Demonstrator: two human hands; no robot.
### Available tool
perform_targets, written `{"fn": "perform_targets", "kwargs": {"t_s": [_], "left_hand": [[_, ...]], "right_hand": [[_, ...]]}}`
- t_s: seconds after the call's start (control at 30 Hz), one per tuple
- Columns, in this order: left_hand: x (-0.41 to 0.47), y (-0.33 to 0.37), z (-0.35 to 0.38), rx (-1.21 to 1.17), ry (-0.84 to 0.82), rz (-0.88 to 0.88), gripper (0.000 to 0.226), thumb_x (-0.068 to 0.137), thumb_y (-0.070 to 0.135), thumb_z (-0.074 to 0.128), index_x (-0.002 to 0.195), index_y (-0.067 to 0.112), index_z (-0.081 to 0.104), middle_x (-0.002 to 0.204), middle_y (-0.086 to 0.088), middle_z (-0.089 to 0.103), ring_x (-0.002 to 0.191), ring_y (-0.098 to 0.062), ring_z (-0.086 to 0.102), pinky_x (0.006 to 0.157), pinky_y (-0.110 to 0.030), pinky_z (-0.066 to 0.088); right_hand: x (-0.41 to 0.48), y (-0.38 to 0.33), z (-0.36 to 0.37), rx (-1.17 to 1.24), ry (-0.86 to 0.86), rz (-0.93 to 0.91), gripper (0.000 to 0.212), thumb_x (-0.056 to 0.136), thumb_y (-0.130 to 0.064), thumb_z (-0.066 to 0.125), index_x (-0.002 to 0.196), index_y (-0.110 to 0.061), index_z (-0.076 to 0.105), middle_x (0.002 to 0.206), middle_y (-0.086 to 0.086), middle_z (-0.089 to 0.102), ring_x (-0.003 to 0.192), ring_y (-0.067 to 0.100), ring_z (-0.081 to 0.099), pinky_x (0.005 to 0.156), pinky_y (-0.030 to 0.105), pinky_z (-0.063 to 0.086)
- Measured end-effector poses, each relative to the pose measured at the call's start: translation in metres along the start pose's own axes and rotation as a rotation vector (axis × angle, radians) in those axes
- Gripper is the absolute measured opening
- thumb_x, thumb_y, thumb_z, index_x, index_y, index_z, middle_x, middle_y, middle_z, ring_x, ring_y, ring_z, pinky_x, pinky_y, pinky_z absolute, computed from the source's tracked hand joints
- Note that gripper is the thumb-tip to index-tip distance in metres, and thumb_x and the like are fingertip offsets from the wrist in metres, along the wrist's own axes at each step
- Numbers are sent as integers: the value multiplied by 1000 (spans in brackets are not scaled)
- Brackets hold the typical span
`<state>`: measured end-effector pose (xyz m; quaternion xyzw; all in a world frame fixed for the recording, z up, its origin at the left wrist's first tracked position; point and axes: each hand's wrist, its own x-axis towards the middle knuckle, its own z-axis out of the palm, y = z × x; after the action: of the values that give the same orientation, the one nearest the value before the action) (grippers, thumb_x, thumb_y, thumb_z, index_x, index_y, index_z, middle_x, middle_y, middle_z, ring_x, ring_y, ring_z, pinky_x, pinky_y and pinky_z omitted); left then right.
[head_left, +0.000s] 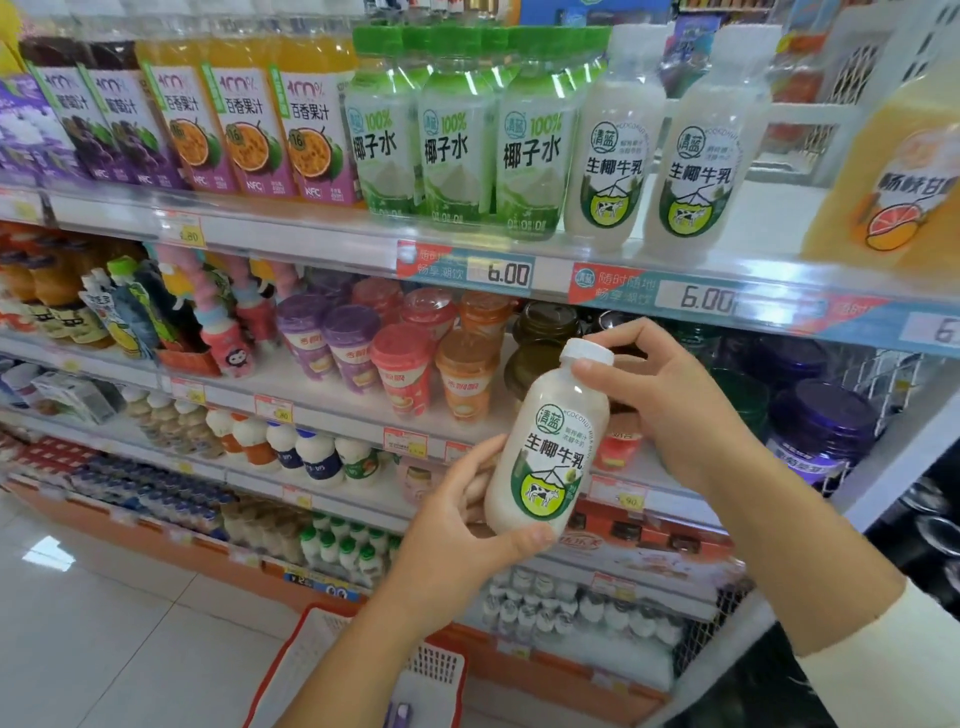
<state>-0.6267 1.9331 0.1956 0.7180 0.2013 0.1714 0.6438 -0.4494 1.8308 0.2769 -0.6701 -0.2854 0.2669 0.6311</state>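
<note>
White milk bottle (548, 447): L hand (457, 525) wraps base, R hand (670, 400) fingertips pinch cap (587, 352).

Juice bottles (249, 119), green-capped coconut water bottles (452, 145) and two white milk bottles (613, 166) line the top shelf (311, 234), lidded cups (400, 364) crowd the shelf below (283, 382), and a red basket (291, 670) sits on the floor (104, 623).

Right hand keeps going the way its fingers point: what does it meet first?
The right hand points left and already pinches the cap of the bottle. Past that, it would probably reach the orange cup behind, though depth is unclear.
</note>
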Motion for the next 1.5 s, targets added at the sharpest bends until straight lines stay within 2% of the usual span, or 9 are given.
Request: {"fn": "perform_targets", "kwargs": {"t_s": [0.17,0.37,0.5,0.67,0.8,0.93,1.07,1.4,1.5], "left_hand": [[32,29,21,114,-118,124,80,69,30,89,123,64,41,121,29,62,110,3,61,88,-20,53],[82,112,31,313,-202,423,77,73,46,83,138,45,41,131,25,57,122,9,51,105,-24,44],[119,176,31,570,39,727,63,84,53,67,140,33,46,138,16,53,126,3,48,110,-25,37],[170,238,42,1067,219,1013,63,94,40,61,149,17,38,153,-3,40,140,-19,35,114,-24,17],[200,251,50,1245,199,979,70,95,48,54,154,20,27,160,-3,30,146,-22,29,121,-44,20],[206,248,52,1274,193,931,65,96,51,50,151,21,34,153,-2,42,140,-22,37,115,-40,21],[206,248,52,1256,185,926,62,95,53,51,149,25,38,151,4,45,138,-19,40,113,-36,20],[210,250,56,1251,171,944,62,95,54,50,149,27,36,154,6,40,142,-16,34,117,-42,17],[208,252,67,1247,126,980,63,96,55,47,151,30,32,156,8,35,145,-14,30,120,-45,13]], "right_hand": [[-6,-44,-40,-36,18,-129,31,68,-20,75,96,-19,61,92,9,75,78,22,71,67,36,60],[-12,-120,-90,-170,48,-412,34,71,-12,71,102,-21,59,90,6,75,78,18,70,66,27,58],[-6,-168,-118,-380,85,-521,33,82,-11,71,112,-19,60,97,5,74,86,18,70,72,26,57],[18,-205,-135,-622,181,-575,27,85,-18,72,101,-38,64,94,-7,72,81,5,67,72,18,54],[38,-208,-144,-677,192,-515,29,84,-12,73,110,-23,64,93,-1,73,71,0,67,62,8,50],[59,-201,-149,-744,192,-442,25,78,-15,80,96,-25,66,104,3,69,84,16,68,74,28,55],[73,-199,-158,-810,177,-392,23,81,-17,78,97,-23,62,97,-10,64,73,-6,60,62,16,44],[85,-200,-163,-1153,153,-361,27,84,-36,72,103,-35,52,111,-1,59,87,10,55,70,29,42],[75,-206,-164,-1213,94,-372,26,87,-38,68,109,-36,55,121,-3,60,106,15,58,85,33,47]]}}
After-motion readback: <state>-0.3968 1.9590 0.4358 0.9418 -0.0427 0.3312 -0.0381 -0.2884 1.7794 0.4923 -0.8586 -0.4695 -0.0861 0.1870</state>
